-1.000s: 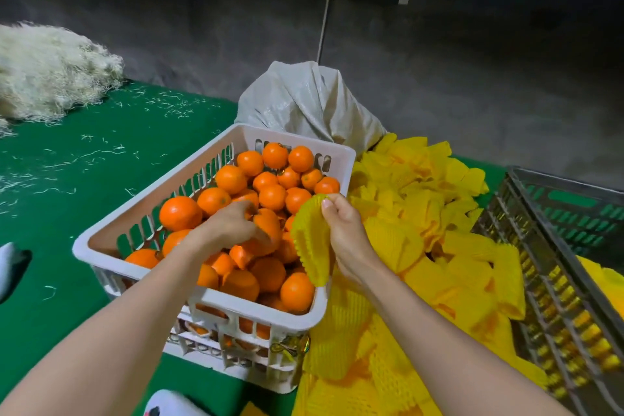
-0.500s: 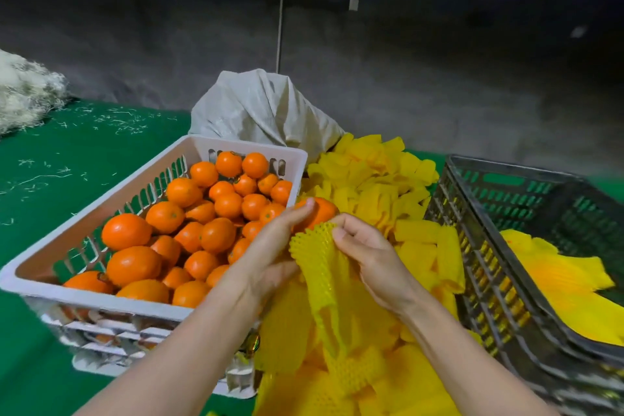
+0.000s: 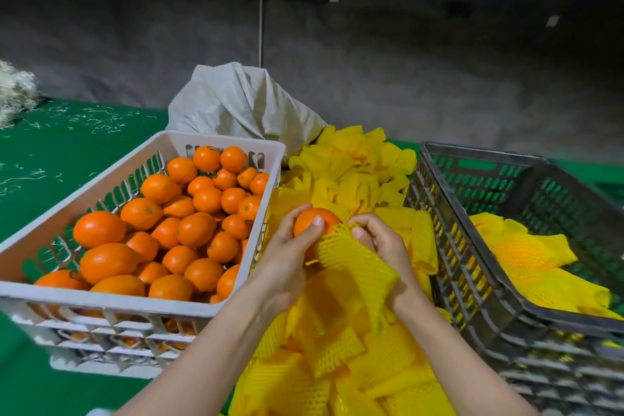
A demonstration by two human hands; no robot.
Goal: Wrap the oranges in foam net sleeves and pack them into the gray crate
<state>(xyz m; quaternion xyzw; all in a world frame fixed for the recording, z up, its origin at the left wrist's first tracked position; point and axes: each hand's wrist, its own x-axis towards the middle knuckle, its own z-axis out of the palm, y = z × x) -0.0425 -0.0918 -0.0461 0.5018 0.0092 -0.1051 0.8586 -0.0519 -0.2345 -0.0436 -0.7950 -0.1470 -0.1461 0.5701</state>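
Early in the job, by my reading. The left hand [image 3: 287, 257] has its fingers curled round one orange [image 3: 312, 223], held just above the pile [image 3: 354, 179] of yellow sleeves. The right hand [image 3: 381, 243] pinches the mouth of a sleeve [image 3: 351, 263] against the fruit's near side, so the net covers only its lower edge and most of the skin is bare. This orange is mid-wrap: the sleeve is not yet drawn over it. Right of the pile, the gray crate [image 3: 439, 213] holds only a few wrapped fruit [image 3: 526, 246] on its floor, with much of the bottom showing. Left of the pile, the white crate [image 3: 101, 300] is heaped nearly to its rim with loose oranges [image 3: 196, 230]. So a handful look packed and dozens remain, each needing a sleeve and a transfer; sleeves appear plentiful
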